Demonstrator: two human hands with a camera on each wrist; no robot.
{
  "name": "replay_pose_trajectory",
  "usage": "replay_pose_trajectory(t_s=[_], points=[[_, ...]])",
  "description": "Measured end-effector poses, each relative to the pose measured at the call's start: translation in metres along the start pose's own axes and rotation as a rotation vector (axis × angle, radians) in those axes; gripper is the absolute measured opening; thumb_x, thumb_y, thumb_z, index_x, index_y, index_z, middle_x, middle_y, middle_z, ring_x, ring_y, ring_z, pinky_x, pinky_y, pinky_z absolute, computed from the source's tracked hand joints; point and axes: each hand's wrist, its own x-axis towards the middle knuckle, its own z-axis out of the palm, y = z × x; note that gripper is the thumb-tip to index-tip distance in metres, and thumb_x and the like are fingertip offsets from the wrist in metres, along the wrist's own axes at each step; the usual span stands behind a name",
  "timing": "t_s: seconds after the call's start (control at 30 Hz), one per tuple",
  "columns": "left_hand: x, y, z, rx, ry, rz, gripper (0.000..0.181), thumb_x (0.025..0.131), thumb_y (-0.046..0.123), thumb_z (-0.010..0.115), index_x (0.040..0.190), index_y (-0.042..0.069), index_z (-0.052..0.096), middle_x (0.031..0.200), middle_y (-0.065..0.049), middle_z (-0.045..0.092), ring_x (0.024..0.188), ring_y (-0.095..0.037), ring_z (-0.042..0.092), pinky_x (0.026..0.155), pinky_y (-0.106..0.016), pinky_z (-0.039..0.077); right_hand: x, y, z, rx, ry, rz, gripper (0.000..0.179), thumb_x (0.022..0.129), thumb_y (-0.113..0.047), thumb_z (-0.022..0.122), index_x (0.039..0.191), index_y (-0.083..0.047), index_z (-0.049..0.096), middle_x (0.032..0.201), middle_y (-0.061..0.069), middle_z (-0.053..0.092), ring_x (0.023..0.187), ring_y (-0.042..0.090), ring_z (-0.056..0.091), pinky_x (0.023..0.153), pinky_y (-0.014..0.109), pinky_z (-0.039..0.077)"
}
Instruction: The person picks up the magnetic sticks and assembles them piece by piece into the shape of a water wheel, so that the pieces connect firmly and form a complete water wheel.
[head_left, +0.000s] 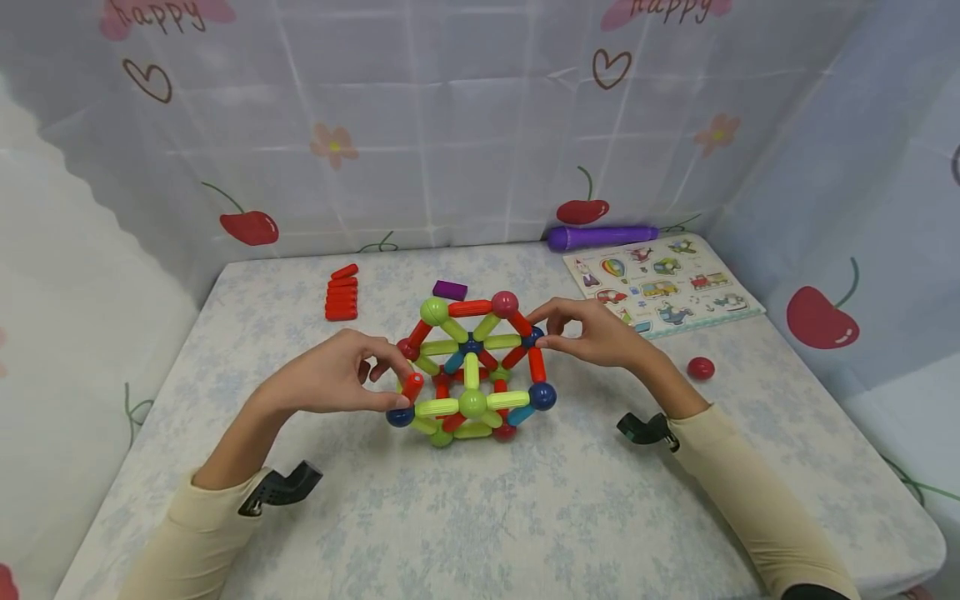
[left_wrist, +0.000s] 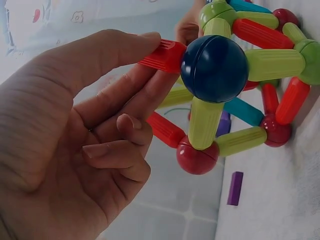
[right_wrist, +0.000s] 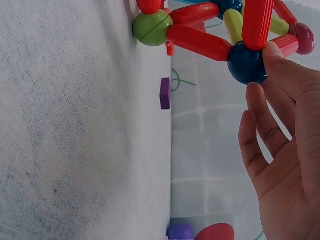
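A ball-and-rod structure (head_left: pixel 472 404) of green, red and blue balls joined by coloured rods stands mid-table. At its left side my left hand (head_left: pixel 341 375) pinches a red rod (head_left: pixel 412 387) between thumb and fingers. In the left wrist view that red rod (left_wrist: pixel 167 56) meets a dark blue ball (left_wrist: pixel 214 68), while the other fingers curl loosely. My right hand (head_left: pixel 592 332) pinches a dark blue ball (head_left: pixel 532 337) at the structure's upper right. The right wrist view shows thumb and fingertips on this blue ball (right_wrist: pixel 246 62), with red rods attached to it.
Several loose red rods (head_left: pixel 342 298) lie in a column at the back left. Behind the structure is a purple block (head_left: pixel 450 290). A picture puzzle board (head_left: pixel 663 283) and a purple stick (head_left: pixel 603 237) lie back right, with a red ball (head_left: pixel 701 368) in front of the board.
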Motion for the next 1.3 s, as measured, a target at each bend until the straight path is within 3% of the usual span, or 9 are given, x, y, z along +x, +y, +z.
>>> replay_pose_trajectory(t_s=[0.17, 0.23, 0.47, 0.57, 0.7, 0.8, 0.97, 1.17, 1.3], points=[[-0.002, -0.006, -0.007, -0.012, -0.014, 0.025, 0.023, 0.092, 0.029, 0.089, 0.114, 0.027, 0.081, 0.098, 0.009, 0.072, 0.082, -0.020, 0.058, 0.064, -0.031, 0.048, -0.001, 0.001, 0.000, 0.005, -0.001, 0.001, 0.035, 0.096, -0.009, 0.083, 0.129, -0.011, 0.074, 0.094, -0.005, 0.073, 0.083, 0.016, 0.065, 0.076, 0.031, 0.055], [-0.004, -0.017, -0.015, -0.012, 0.031, 0.004, 0.023, 0.094, 0.028, 0.087, 0.116, 0.025, 0.082, 0.102, 0.007, 0.075, 0.081, -0.022, 0.057, 0.065, -0.031, 0.047, 0.000, 0.001, 0.000, 0.005, -0.001, 0.001, 0.035, 0.096, -0.009, 0.083, 0.129, -0.010, 0.074, 0.094, -0.005, 0.073, 0.083, 0.016, 0.065, 0.076, 0.031, 0.056], [-0.011, -0.099, -0.033, 0.254, 0.423, -0.252, 0.026, 0.098, 0.017, 0.081, 0.122, 0.006, 0.079, 0.098, -0.008, 0.068, 0.079, -0.024, 0.049, 0.061, -0.034, 0.039, 0.001, 0.000, 0.002, 0.005, -0.003, 0.013, 0.034, 0.097, -0.011, 0.082, 0.130, -0.012, 0.074, 0.093, -0.006, 0.072, 0.083, 0.016, 0.065, 0.075, 0.031, 0.055], [-0.010, -0.135, -0.030, 0.309, 0.441, -0.313, 0.031, 0.099, 0.014, 0.078, 0.128, 0.001, 0.076, 0.107, -0.017, 0.068, 0.079, -0.027, 0.049, 0.062, -0.036, 0.039, -0.001, -0.001, 0.003, 0.011, -0.009, 0.015, 0.034, 0.097, -0.011, 0.082, 0.130, -0.011, 0.074, 0.093, -0.006, 0.073, 0.084, 0.016, 0.065, 0.075, 0.031, 0.055], [-0.006, -0.161, -0.026, 0.370, 0.419, -0.300, 0.033, 0.100, 0.010, 0.076, 0.132, 0.001, 0.074, 0.128, -0.023, 0.070, 0.084, -0.029, 0.057, 0.069, -0.041, 0.049, -0.002, -0.001, 0.002, 0.020, -0.003, 0.005, 0.034, 0.097, -0.010, 0.082, 0.129, -0.011, 0.074, 0.094, -0.006, 0.073, 0.083, 0.017, 0.065, 0.075, 0.030, 0.055], [-0.002, -0.167, -0.024, 0.410, 0.402, -0.307, 0.036, 0.101, 0.009, 0.074, 0.137, 0.002, 0.072, 0.140, -0.025, 0.066, 0.102, -0.037, 0.063, 0.085, -0.052, 0.056, -0.001, -0.001, 0.002, 0.022, 0.002, -0.006, 0.034, 0.096, -0.009, 0.082, 0.129, -0.011, 0.074, 0.095, -0.006, 0.073, 0.083, 0.016, 0.065, 0.075, 0.030, 0.055], [0.001, -0.169, -0.018, 0.445, 0.384, -0.353, 0.041, 0.103, 0.011, 0.072, 0.143, 0.002, 0.068, 0.147, -0.027, 0.060, 0.137, -0.047, 0.053, 0.109, -0.066, 0.047, -0.001, 0.000, 0.003, 0.016, 0.001, -0.005, 0.034, 0.097, -0.009, 0.081, 0.130, -0.011, 0.073, 0.094, -0.006, 0.073, 0.084, 0.016, 0.066, 0.076, 0.031, 0.056], [0.006, -0.163, -0.015, 0.520, 0.368, -0.359, 0.038, 0.099, 0.015, 0.080, 0.133, 0.000, 0.074, 0.127, -0.025, 0.065, 0.118, -0.042, 0.060, 0.096, -0.062, 0.056, -0.002, 0.001, 0.002, 0.009, 0.003, 0.005, 0.034, 0.097, -0.008, 0.081, 0.130, -0.011, 0.073, 0.094, -0.006, 0.073, 0.084, 0.015, 0.066, 0.077, 0.031, 0.056], [0.007, -0.157, -0.015, 0.538, 0.332, -0.374, 0.031, 0.097, 0.018, 0.082, 0.123, 0.001, 0.078, 0.123, -0.023, 0.067, 0.118, -0.043, 0.061, 0.095, -0.063, 0.056, -0.001, 0.001, 0.002, 0.005, -0.001, 0.012, 0.034, 0.097, -0.010, 0.082, 0.130, -0.011, 0.073, 0.094, -0.006, 0.073, 0.085, 0.015, 0.067, 0.077, 0.032, 0.056]])
